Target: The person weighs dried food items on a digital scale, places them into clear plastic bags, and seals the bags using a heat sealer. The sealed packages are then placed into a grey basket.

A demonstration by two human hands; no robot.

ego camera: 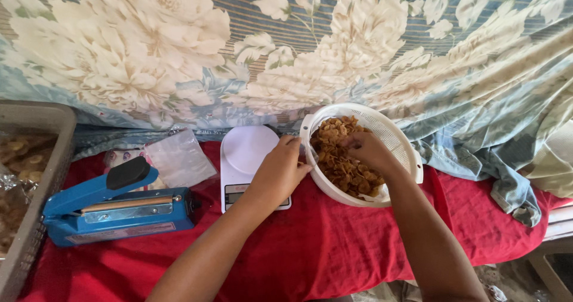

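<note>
A white perforated basket tilts toward me on the red cloth, half full of brown fried chips. My right hand reaches into the basket with fingers curled on the chips. My left hand grips the basket's near-left rim, possibly with a clear bag between its fingers; I cannot tell for sure. A white kitchen scale lies just left of the basket, partly under my left wrist.
A blue heat sealer with a black handle sits at the left on the red tablecloth. Clear plastic bags lie behind it. A grey crate of packed chips stands far left. Floral fabric hangs behind.
</note>
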